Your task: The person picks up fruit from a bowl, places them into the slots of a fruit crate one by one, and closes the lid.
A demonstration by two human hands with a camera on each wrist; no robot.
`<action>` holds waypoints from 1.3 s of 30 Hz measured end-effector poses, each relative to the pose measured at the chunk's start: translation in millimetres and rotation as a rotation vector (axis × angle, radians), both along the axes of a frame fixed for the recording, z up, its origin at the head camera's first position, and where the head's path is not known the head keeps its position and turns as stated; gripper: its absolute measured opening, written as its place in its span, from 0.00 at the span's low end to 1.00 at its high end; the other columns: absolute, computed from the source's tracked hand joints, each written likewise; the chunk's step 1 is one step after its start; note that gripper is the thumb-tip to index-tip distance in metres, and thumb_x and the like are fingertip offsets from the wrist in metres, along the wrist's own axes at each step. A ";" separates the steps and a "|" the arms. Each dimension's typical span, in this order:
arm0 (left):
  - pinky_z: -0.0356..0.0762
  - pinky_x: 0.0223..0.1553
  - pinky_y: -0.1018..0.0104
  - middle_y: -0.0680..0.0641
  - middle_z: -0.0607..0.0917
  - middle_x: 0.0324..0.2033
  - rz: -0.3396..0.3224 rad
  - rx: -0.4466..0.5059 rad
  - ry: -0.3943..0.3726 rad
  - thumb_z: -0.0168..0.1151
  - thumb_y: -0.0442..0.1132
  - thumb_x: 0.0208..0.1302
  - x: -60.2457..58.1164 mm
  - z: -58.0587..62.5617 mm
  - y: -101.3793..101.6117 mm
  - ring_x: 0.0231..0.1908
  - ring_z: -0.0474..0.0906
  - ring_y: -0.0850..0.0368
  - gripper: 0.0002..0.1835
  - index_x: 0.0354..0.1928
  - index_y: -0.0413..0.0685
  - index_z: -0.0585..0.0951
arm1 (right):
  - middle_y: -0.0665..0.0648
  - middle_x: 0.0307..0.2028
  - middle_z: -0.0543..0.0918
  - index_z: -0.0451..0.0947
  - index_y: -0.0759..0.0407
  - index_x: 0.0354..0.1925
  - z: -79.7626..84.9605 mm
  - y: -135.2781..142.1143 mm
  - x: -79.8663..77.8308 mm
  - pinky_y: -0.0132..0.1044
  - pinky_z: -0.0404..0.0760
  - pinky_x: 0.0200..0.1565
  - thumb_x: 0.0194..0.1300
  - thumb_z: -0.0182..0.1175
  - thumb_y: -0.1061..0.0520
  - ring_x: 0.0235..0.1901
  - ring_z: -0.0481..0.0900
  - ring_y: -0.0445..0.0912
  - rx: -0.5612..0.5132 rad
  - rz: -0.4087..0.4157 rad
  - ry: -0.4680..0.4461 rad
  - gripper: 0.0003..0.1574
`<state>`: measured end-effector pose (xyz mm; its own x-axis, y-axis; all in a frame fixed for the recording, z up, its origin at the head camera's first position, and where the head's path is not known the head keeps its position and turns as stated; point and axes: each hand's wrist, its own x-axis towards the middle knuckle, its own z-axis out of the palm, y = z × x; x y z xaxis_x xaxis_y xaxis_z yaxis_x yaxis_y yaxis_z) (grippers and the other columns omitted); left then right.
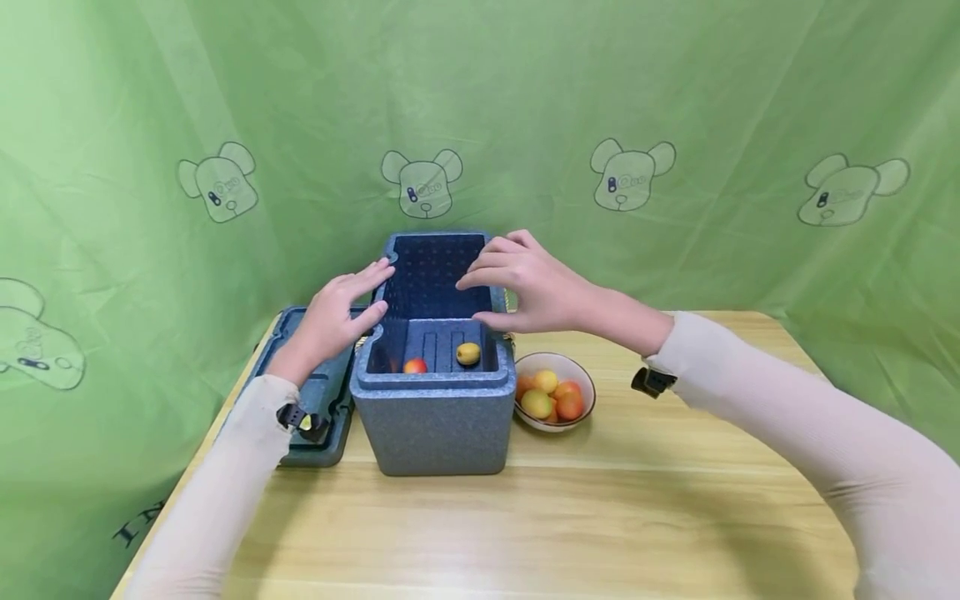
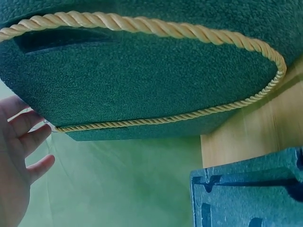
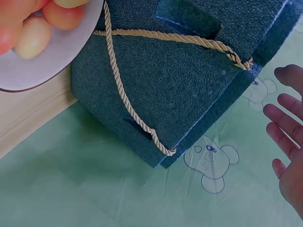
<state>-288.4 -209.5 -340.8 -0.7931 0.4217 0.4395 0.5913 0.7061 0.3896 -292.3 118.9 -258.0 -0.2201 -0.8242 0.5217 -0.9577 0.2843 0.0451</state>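
Note:
A dark blue-grey foam cooler box [image 1: 442, 433] stands uncovered on the table, a red-and-yellow fruit [image 1: 415, 366] and a yellow fruit [image 1: 468, 354] lying on its floor. My left hand [image 1: 333, 312] is at the box's left rim, fingers extended and holding nothing. Over the right rim hovers my right hand [image 1: 525, 283], its fingers loosely bent and thumb apart, with nothing between them. Twisted tan rope [image 2: 189, 35] hangs along the box's left side in the left wrist view. A similar rope [image 3: 116, 71] shows on its other side in the right wrist view.
Right of the box sits a white bowl [image 1: 588, 404] with a dark rim, filled with several red, orange and yellow fruits. The box's lid [image 1: 318, 450] lies flat on the wooden table [image 1: 600, 533] at the left. Green curtain [image 1: 525, 100] hangs behind and at both sides.

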 end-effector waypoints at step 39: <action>0.56 0.75 0.40 0.46 0.63 0.78 -0.012 0.008 0.035 0.53 0.44 0.76 -1.8 -5.0 0.0 0.76 0.62 0.43 0.30 0.77 0.51 0.65 | 0.51 0.45 0.90 0.87 0.53 0.49 -119.5 95.4 -10.6 0.47 0.64 0.52 0.50 0.78 0.54 0.51 0.78 0.48 -0.099 -0.127 -0.294 0.25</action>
